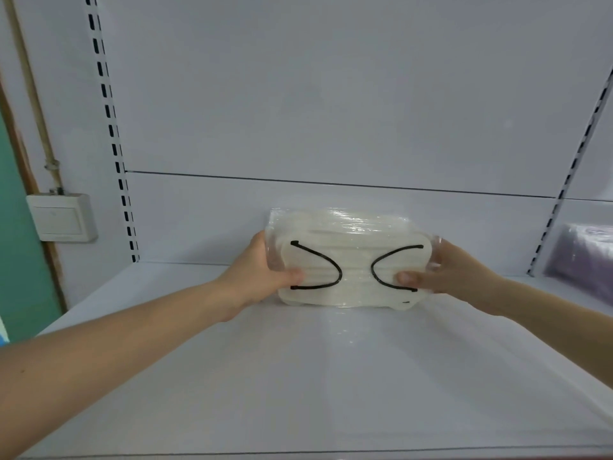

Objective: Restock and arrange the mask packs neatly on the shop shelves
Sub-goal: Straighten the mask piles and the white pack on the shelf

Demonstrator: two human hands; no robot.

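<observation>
Step in hand: placing. Mask pack (pixel 351 260), cream with black ear loops, clear-wrapped, stands on edge on the shelf (pixel 298 376), just before its back panel. Left hand (pixel 262 270) and right hand (pixel 444 273) clasp its two ends, thumbs in front. Purple pack (pixel 583 257) sits right of it, apart. Next, probably: square it up, then let go gently so it doesn't topple.

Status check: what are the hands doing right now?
Left hand, right hand grip clear-wrapped pack of white masks by its ends. Pack at white shelf. Nothing in the way.
</observation>
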